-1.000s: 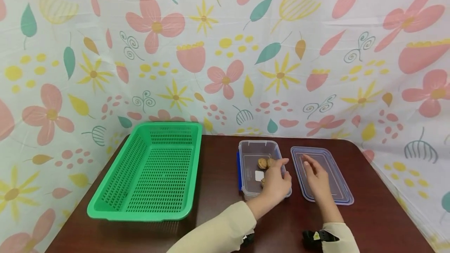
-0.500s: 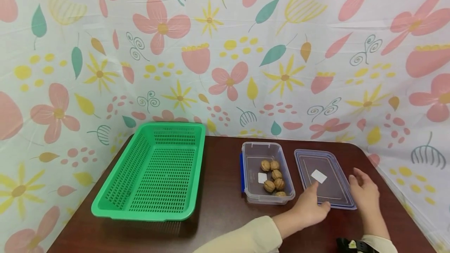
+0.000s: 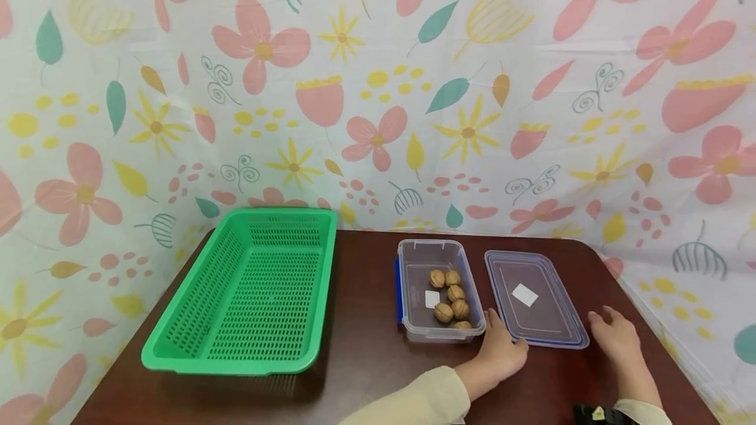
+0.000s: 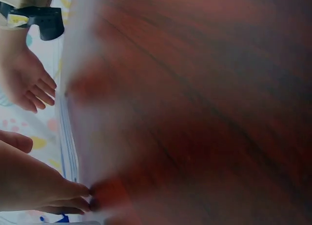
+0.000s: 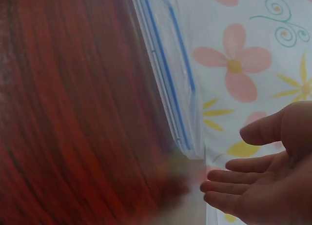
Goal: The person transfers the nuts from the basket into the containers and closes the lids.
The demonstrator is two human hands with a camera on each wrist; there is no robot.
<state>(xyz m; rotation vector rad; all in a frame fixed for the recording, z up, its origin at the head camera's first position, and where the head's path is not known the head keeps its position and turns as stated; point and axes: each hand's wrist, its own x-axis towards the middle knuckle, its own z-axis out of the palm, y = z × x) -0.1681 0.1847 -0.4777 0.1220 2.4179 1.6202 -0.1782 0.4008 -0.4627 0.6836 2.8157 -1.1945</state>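
A clear plastic container [image 3: 413, 281] holds several walnuts [image 3: 450, 296] at the table's middle. Its flat clear lid [image 3: 552, 317] with a white label lies just to the right. My left hand [image 3: 501, 346] rests on the table at the lid's front left corner, fingers relaxed, fingertips [image 4: 80, 195] touching the lid's edge [image 4: 73, 137]. My right hand [image 3: 614, 336] hovers open just right of the lid's front right corner, holding nothing. In the right wrist view the right hand [image 5: 265, 186] is spread beside the lid's corner [image 5: 178, 98].
A large empty green basket [image 3: 177, 346] stands on the left of the dark wooden table [image 3: 366, 359]. A flowered cloth [image 3: 378, 84] hangs behind and at both sides. The table's right edge lies close to my right hand.
My left hand has left the container and come back to the lid's front left corner. My right hand has slid off the lid to its right side.
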